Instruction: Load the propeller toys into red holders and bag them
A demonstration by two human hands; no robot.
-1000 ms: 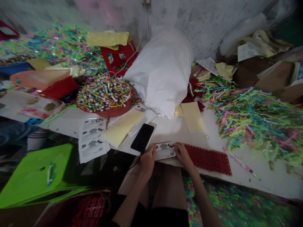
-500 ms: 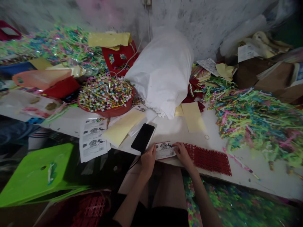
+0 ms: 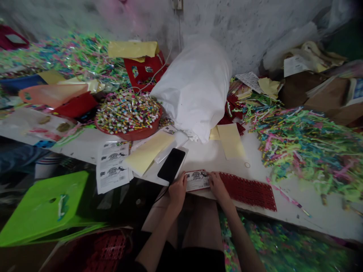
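Observation:
A small white printed label (image 3: 196, 181) with black lettering lies at the table's front edge, over the near end of a red plastic lattice sheet (image 3: 249, 190). My left hand (image 3: 178, 190) pinches the label's left edge, thumb and fingers together. At the right edge, my right hand (image 3: 217, 186) has its fingers closed on the label, beside the exposed part of the red lattice. Just left of my left hand rests a black phone (image 3: 171, 165).
Behind the phone are yellow paper sheets (image 3: 150, 154) and a red basin (image 3: 130, 135) heaped with small colourful sticks. A white sack (image 3: 195, 87) stands at the back. Ribboned sticks (image 3: 309, 139) pile up on the right. Printed sheets (image 3: 113, 166) overhang the edge above a green stool (image 3: 45, 207).
My right fingers have shifted slightly toward the label's right edge, showing a little more of its printing. Both hands otherwise stay in place, and the view has moved a touch.

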